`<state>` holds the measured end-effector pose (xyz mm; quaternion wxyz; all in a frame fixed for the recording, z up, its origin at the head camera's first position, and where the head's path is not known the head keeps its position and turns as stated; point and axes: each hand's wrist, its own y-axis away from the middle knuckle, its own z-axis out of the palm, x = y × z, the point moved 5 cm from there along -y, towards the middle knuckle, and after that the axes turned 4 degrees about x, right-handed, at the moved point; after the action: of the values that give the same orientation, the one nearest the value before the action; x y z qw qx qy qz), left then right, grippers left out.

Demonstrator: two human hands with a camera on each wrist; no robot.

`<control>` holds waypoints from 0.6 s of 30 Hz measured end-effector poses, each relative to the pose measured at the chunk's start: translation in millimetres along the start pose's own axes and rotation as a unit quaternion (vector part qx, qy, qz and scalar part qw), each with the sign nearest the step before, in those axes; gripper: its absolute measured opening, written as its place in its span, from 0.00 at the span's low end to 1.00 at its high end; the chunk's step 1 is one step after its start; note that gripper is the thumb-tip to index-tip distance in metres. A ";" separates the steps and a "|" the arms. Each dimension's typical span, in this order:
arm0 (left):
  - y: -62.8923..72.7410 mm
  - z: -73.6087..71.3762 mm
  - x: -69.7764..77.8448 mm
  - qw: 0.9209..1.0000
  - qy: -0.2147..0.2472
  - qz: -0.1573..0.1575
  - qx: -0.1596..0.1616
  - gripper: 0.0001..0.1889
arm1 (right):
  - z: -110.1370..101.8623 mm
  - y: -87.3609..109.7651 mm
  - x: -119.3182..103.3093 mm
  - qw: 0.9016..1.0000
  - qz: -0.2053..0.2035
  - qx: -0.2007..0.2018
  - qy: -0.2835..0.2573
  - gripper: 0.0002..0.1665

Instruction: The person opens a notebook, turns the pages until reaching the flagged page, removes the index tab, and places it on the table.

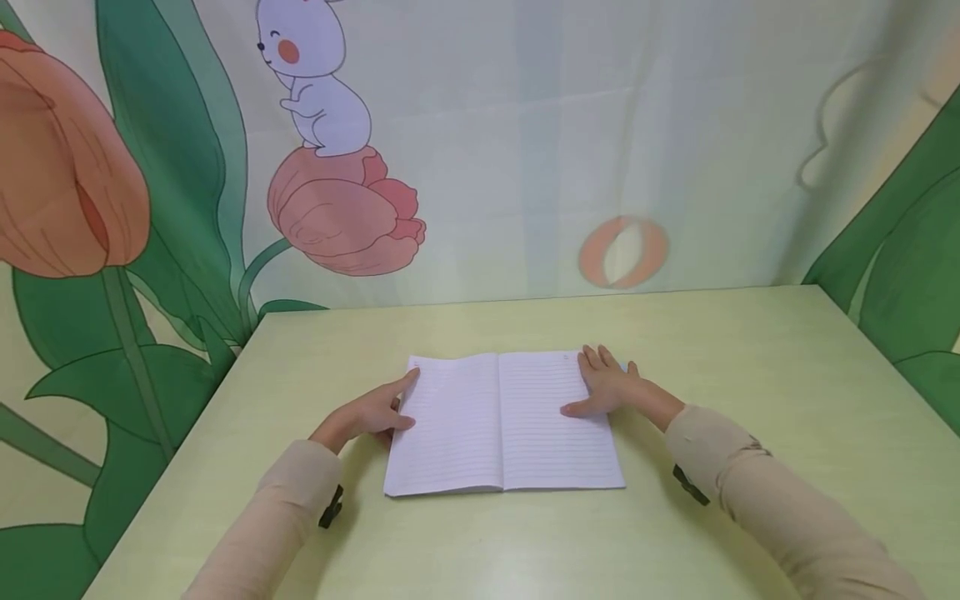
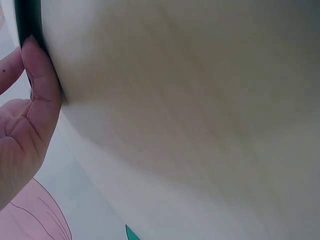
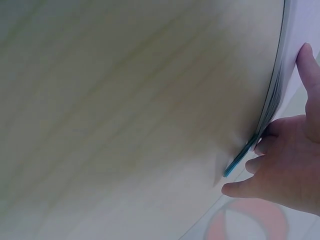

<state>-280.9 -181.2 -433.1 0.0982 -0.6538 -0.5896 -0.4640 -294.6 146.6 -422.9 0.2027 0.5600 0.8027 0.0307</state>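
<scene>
An open notebook with lined white pages lies on the table, its centre fold running away from me. At its left edge my left hand grips the notebook, the thumb by the page margin. In the left wrist view, a finger lies against the dark underside of the notebook. My right hand rests on the right page near its upper outer corner, fingers extended and thumb spread inward. From the right wrist view, the stacked page edges and a blue cover edge show beside the right hand.
The pale yellow-green table extends around the notebook on all sides. Behind it hangs a curtain printed with a rabbit, tulips and leaves, reaching the table's back edge. Dark straps show under both sleeves.
</scene>
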 end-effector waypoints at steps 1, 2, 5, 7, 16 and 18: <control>0.3 -0.2 1.3 1.000 -0.003 0.004 -0.005 0.43 | -0.4 -0.7 0.2 1.000 -0.001 0.001 0.000 0.60; 0.3 -0.6 2.3 1.000 -0.006 0.003 -0.007 0.44 | -0.8 -1.5 0.4 1.000 -0.002 0.002 0.001 0.60; -1.2 -0.3 1.9 1.000 -0.013 0.000 -0.008 0.44 | 0.1 -2.6 0.5 1.000 -0.003 0.003 0.001 0.60; -2.3 0.0 1.5 1.000 -0.015 -0.002 -0.004 0.43 | 0.2 -2.7 -0.7 1.000 -0.007 0.005 -0.003 0.59; -3.2 0.3 0.6 1.000 -0.020 -0.006 0.011 0.43 | -3.1 0.3 -17.5 0.998 -0.064 0.024 -0.017 0.45; -3.1 0.1 0.6 1.000 -0.020 -0.004 0.010 0.43 | -3.9 1.5 -24.3 0.996 -0.077 0.035 -0.013 0.42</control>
<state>-283.6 -179.8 -434.0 0.0913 -0.6595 -0.5983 -0.4457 -287.6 125.8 -411.8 0.1953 0.5035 0.8414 -0.0207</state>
